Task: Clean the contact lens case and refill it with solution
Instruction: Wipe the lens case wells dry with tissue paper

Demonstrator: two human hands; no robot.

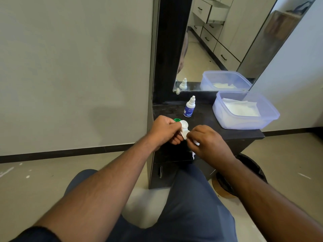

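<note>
Head view: left hand grips the contact lens case; right hand pinches white tissue at its near well. Wiping step likely. Next: refill from solution bottle beyond the fingertips.

1. Two hands: the left hand and the right hand, meeting at centre frame.
2. One white contact lens case, between the hands at centre.
3. One green cap, just above the left hand; possibly a second cap lies hidden.
4. One solution bottle, above centre.
5. One plastic tub, right of centre, holding white tissue.
6. One mirror, upper right, repeating bottle and tub.
</note>
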